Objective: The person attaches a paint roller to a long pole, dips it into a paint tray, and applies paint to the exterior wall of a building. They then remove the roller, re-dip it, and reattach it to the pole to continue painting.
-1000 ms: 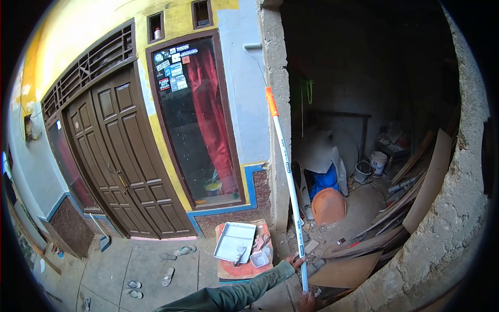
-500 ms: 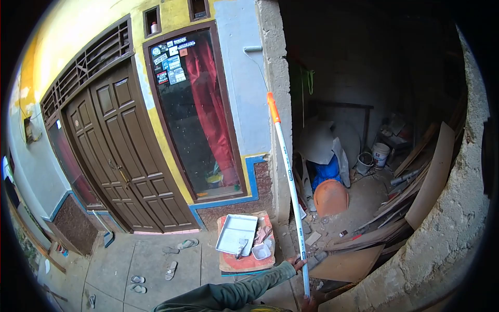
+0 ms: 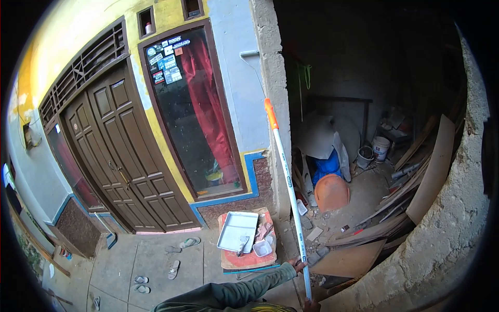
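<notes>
The pole (image 3: 291, 192) is gripped by both hands: its lower end by the right hand (image 3: 311, 305), the shaft above by the left hand (image 3: 297, 265), nearer the roller (image 3: 249, 53). Its long axis is angled up and slightly leftward; the roller is positioned at the pale-blue wall (image 3: 236, 99), right of the window (image 3: 179, 112). Below the window, the paint tray (image 3: 239, 226) is set.

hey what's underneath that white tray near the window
The white tray rests on a reddish sheet, which shows around it. Below the sheet, a blue-green edge peeks out. Whatever lies directly beneath the tray is covered.
</notes>
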The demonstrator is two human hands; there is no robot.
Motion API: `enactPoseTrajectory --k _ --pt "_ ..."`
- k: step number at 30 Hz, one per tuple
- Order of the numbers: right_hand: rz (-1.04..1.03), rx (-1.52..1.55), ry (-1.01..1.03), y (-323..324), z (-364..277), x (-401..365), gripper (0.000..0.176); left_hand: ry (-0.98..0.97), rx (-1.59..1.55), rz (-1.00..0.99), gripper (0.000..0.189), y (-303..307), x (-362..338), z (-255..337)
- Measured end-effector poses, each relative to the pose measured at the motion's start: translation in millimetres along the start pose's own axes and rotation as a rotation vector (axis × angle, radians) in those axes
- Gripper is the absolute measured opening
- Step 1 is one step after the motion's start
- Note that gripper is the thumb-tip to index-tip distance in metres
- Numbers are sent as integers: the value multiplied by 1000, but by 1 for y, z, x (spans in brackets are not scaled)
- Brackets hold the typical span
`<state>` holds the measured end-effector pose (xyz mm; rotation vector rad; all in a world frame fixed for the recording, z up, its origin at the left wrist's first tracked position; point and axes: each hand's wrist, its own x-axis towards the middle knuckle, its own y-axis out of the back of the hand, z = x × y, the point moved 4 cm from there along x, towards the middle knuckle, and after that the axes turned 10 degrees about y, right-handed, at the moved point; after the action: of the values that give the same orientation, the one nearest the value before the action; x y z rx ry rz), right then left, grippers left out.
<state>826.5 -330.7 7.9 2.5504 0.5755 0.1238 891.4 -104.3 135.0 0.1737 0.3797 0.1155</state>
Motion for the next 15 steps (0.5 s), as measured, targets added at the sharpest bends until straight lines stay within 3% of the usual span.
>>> enactPoseTrajectory --k 8,12,15 --pt "-141 -41 -168 17 -19 -13 51 57 10 -42 39 -11 -1 -15" --pt "-211 -62 -253 17 -19 -21 51 121 69 -57 39 -13 -22 9" --pt "-265 -81 -315 19 -17 -26 51 64 24 -64 40 -19 -9 -14"
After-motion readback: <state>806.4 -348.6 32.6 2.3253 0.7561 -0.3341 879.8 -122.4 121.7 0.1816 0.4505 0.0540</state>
